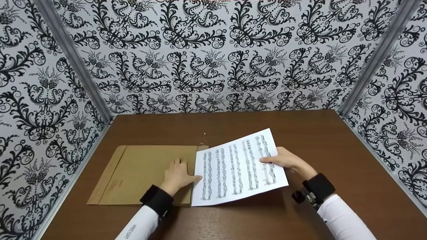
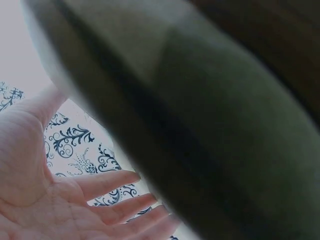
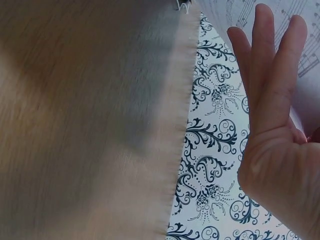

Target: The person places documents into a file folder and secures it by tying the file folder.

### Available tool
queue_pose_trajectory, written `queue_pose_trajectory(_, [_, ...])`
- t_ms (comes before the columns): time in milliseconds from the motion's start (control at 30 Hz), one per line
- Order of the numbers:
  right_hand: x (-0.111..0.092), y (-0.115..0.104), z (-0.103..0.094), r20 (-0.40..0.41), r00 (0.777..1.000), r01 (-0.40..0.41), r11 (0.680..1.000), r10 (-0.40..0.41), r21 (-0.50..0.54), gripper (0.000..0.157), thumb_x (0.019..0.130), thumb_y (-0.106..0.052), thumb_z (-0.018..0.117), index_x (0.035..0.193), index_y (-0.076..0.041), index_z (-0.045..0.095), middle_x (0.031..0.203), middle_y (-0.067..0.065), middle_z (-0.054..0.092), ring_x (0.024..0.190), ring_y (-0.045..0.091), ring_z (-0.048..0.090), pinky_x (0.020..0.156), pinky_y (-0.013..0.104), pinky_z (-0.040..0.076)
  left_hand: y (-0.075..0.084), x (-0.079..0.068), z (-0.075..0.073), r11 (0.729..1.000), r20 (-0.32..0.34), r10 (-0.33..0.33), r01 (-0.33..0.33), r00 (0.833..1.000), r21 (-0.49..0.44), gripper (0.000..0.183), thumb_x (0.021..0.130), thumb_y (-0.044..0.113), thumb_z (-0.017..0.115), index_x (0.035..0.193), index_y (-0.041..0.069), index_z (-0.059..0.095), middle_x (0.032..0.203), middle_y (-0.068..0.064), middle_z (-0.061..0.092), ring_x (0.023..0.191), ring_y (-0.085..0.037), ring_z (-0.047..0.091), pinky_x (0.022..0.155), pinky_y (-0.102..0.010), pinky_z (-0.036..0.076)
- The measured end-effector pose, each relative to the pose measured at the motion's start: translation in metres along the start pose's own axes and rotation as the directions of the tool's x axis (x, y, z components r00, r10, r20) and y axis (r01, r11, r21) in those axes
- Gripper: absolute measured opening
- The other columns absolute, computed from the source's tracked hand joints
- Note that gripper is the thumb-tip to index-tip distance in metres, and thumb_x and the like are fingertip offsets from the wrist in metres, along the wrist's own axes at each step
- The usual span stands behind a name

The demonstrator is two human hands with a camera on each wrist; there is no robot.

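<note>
A sheet of printed music (image 1: 225,173) lies at a slant in the middle of the head view. Its right part is raised off the table; its left edge meets the mouth of a brown paper envelope (image 1: 146,170). Whether the sheet reaches inside cannot be told. My right hand (image 1: 286,158) pinches the sheet's right edge, thumb on top and the other fingers beneath. On the envelope near its mouth rests my left hand (image 1: 178,175), fingers spread, its thumb reaching over the sheet's left edge. The left wrist view shows that palm (image 2: 45,210) with extended fingers beside a blurred dark shape.
Both items are on a brown wooden table (image 1: 233,220). Walls with a black-and-white floral pattern (image 1: 213,66) and grey corner posts (image 1: 370,63) enclose it at the back and sides. Small white specks (image 1: 204,133) lie behind the envelope. Black bands (image 1: 319,188) circle both wrists.
</note>
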State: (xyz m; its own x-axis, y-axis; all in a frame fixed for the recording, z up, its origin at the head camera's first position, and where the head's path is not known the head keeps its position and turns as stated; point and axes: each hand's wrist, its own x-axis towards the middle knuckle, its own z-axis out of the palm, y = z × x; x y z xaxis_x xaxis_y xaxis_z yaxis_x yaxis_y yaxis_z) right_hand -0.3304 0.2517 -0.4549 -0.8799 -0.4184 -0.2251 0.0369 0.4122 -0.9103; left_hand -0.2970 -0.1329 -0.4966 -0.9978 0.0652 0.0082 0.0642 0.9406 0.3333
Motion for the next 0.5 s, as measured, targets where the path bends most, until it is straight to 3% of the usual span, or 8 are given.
queue_pose_trajectory(333, [0.008, 0.006, -0.002, 0.024, 0.999, -0.031, 0.996, 0.029, 0.082, 0.045, 0.098, -0.018, 0.068, 0.130, 0.011, 0.057, 0.090, -0.001, 0.077, 0.073, 0.013, 0.077, 0.066, 0.029, 0.063, -0.003, -0.002, 0.001, 0.999, -0.010, -0.001, 0.000, 1.000, -0.033, 0.093, 0.078, 0.055, 0.082, 0.140, -0.008, 0.055, 0.149, -0.030, 0.050, 0.133, -0.048, 0.053, 0.095, -0.064, 0.054])
queue_pose_trajectory(500, [0.012, 0.008, -0.004, 0.025, 0.998, -0.060, 0.992, 0.058, 0.115, 0.043, 0.098, -0.018, 0.068, 0.129, 0.010, 0.057, 0.090, -0.002, 0.077, 0.074, 0.012, 0.077, 0.067, 0.028, 0.063, 0.000, -0.006, 0.001, 0.999, -0.045, 0.011, -0.012, 0.999, -0.035, 0.082, 0.079, 0.047, 0.083, 0.134, -0.009, 0.058, 0.141, -0.030, 0.057, 0.125, -0.048, 0.059, 0.094, -0.063, 0.055])
